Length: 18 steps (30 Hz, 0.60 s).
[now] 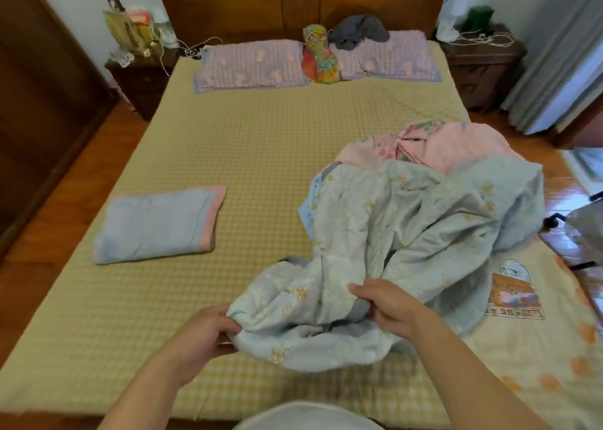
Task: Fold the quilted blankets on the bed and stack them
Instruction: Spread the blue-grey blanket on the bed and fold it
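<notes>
Hands: left hand [208, 330], right hand [388, 305] both gripping crumpled blue quilt [408, 217] near bed [248, 142] foot edge.

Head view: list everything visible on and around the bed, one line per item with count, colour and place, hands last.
folded blanket: one, pale blue with pink edge, left side of the bed.
crumpled blanket: one, pale blue-green with yellow flowers, right near side, held at its near edge.
pink blanket: one, pink floral, unfolded, behind the crumpled one.
cream blanket: one, cream with a house picture, near right corner, spread flat.
pillows: two, lilac striped, at the headboard.
floral bundle: one, multicoloured, between the pillows.
grey cloth: one, on the right pillow.
bed cover: one, yellow checked.
nightstands: two, dark wood, either side.
left hand: grips the crumpled blanket's edge.
right hand: grips the same blanket.
</notes>
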Available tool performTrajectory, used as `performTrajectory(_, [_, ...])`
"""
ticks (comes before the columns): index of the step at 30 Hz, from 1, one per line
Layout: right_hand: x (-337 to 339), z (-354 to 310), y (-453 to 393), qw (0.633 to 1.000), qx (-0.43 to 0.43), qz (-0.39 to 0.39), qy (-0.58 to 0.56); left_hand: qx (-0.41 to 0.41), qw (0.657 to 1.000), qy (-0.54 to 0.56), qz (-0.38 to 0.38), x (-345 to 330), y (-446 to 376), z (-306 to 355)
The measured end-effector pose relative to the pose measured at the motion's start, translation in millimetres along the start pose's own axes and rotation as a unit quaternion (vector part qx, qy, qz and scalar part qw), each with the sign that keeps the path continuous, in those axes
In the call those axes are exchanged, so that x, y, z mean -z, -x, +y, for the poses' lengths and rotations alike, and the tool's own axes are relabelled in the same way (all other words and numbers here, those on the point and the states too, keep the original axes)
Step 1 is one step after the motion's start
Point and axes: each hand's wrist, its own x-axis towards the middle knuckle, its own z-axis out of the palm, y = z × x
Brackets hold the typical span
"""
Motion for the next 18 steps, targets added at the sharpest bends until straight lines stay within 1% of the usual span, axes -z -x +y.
performTrajectory(2, [-12.8,-7.0,14.7,0.992,0.086,0.038,0.08,0.014,0.995,-0.087,0.05,-5.6,-0.2,-6.3])
performTrajectory(3, [-21.5,-11.4,24.3,0.983,0.129,0.052,0.119,0.007,0.993,-0.101,0.066,-12.7,1.5,-5.1])
performTrajectory(4, [-31.3,-14.8,33.2,0.972,0.169,0.051,0.158,-0.018,0.993,-0.093,0.07,-21.4,2.8,-1.3])
performTrajectory(5, [-42.1,-17.3,41.7,0.956,0.207,0.033,0.207,-0.064,0.994,-0.073,0.059,-29.7,5.3,5.1])
performTrajectory(6, [-53.6,-21.3,50.8,0.936,0.231,0.013,0.267,-0.12,0.99,-0.068,0.032,-37.5,8.9,12.9])
performTrajectory(7, [-63.5,-25.1,57.5,0.911,0.257,-0.013,0.322,-0.178,0.979,-0.095,-0.005,-44.3,12.0,21.7])
performTrajectory(9, [-79.9,-34.6,70.2,0.868,0.291,-0.065,0.397,-0.262,0.94,-0.206,-0.074,-55.6,18.5,40.8])
performTrajectory(10, [-84.1,-38.4,77.8,0.867,0.283,-0.086,0.402,-0.28,0.919,-0.257,-0.107,-61.2,23.2,53.0])
performTrajectory(11, [-84.0,-40.6,82.5,0.874,0.27,-0.116,0.387,-0.281,0.905,-0.289,-0.138,-66.4,26.8,65.4])
performTrajectory(13, [-81.5,-43.3,91.4,0.899,0.226,-0.152,0.344,-0.271,0.89,-0.317,-0.186,-73.2,31.5,84.6])
performTrajectory(14, [-78.3,-46.9,96.4,0.912,0.216,-0.15,0.316,-0.276,0.883,-0.332,-0.186,-76.6,32.9,90.2])
performTrajectory(15, [-71.7,-48.8,98.5,0.926,0.209,-0.14,0.281,-0.282,0.879,-0.347,-0.165,-78.2,32.4,92.8])
performTrajectory(17, [-53.3,-49.3,96.1,0.947,0.174,-0.149,0.227,-0.297,0.88,-0.361,-0.081,-76.5,28.7,93.5])
performTrajectory(18, [-42.5,-44.9,91.3,0.948,0.143,-0.167,0.232,-0.317,0.889,-0.329,-0.035,-75.6,28.3,93.0])
